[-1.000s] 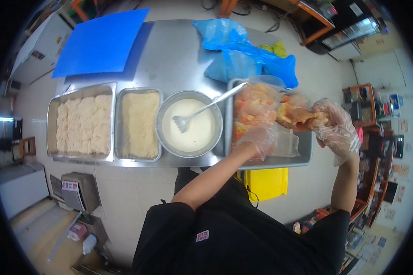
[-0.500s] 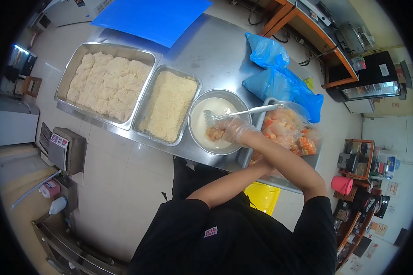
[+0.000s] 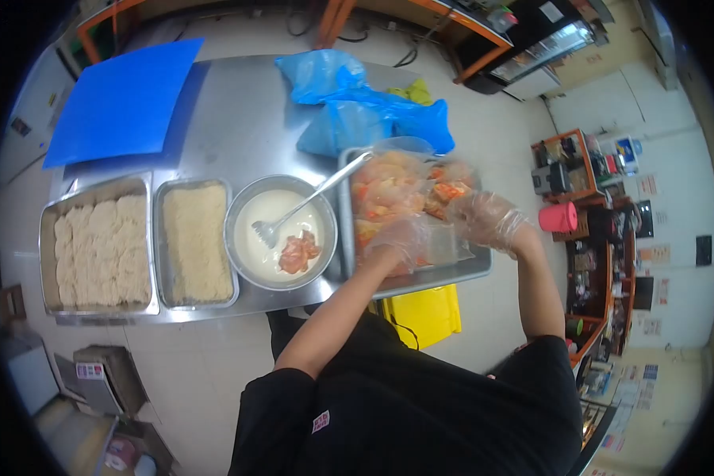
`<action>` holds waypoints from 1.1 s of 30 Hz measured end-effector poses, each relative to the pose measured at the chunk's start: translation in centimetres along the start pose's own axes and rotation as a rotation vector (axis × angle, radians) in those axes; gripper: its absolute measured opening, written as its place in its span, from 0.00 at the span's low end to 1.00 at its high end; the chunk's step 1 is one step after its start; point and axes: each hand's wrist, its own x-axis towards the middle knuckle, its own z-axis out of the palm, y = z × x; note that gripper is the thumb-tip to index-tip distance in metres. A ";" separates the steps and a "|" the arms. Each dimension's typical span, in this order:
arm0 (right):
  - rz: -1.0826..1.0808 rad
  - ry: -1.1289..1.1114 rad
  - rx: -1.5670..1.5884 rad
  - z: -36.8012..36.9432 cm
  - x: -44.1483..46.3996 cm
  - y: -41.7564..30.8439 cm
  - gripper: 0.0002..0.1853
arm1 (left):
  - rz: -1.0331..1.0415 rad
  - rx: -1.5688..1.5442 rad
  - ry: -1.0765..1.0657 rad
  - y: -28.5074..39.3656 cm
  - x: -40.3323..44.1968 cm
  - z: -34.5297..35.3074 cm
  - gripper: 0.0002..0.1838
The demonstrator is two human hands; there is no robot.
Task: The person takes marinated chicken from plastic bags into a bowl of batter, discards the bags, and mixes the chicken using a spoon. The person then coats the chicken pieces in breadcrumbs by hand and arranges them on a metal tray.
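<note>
My left hand (image 3: 399, 241), in a clear plastic glove, reaches down among the bags of raw marinated meat (image 3: 385, 182) in a grey metal tray (image 3: 476, 266); its fingertips are hidden. Above the tray's right side, my gloved right hand (image 3: 488, 220) has its fingers curled in on a clear plastic bag (image 3: 451, 244), which lies between both hands. Left of the tray stands a round metal bowl (image 3: 331, 250) of white batter (image 3: 266, 213). Raw meat (image 3: 300, 253) sits in the batter, and a metal whisk-like utensil (image 3: 309, 200) leans across to the tray rim.
Left of the bowl are a pan of pale crumbs (image 3: 197, 244) and a larger pan of coated pieces (image 3: 103, 250). Blue plastic bags (image 3: 357, 111) and a blue board (image 3: 127, 103) lie farther back on the steel table (image 3: 230, 103). Something yellow (image 3: 424, 313) stands below the tray.
My right hand has left the bowl and moved right over the tray, leaving meat in the batter. My arms are no longer crossed. The view has turned and shifted.
</note>
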 end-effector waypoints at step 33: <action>-0.022 -0.097 0.026 18.2 9.4 7.6 0.24 | 0.102 0.261 -0.178 4.3 0.4 -0.7 0.19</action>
